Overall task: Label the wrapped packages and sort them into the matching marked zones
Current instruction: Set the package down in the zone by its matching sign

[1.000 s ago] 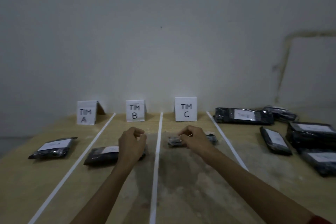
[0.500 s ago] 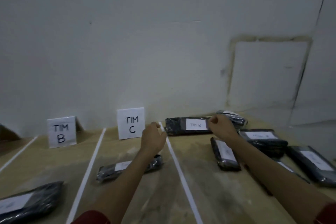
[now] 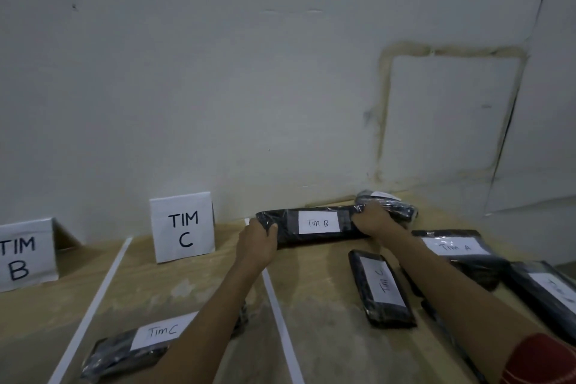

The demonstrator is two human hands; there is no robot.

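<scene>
Both hands on long black film-wrapped package [image 3: 318,227], white label reading "Tim B", lying just right of white folded "TIM C" card [image 3: 184,226]. Grip: left hand [image 3: 257,241] curled round end nearer card, right hand [image 3: 374,221] wrapped round far end. Two-end hold suits long, floppy load. Label says B, so likely bound for white "TIM B" card [image 3: 25,254] zone, left of "TIM C" card.

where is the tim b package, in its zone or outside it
Outside it. The Tim B package is right of the tape line edging the TIM C zone, left hand and right hand gripping its ends.
</scene>
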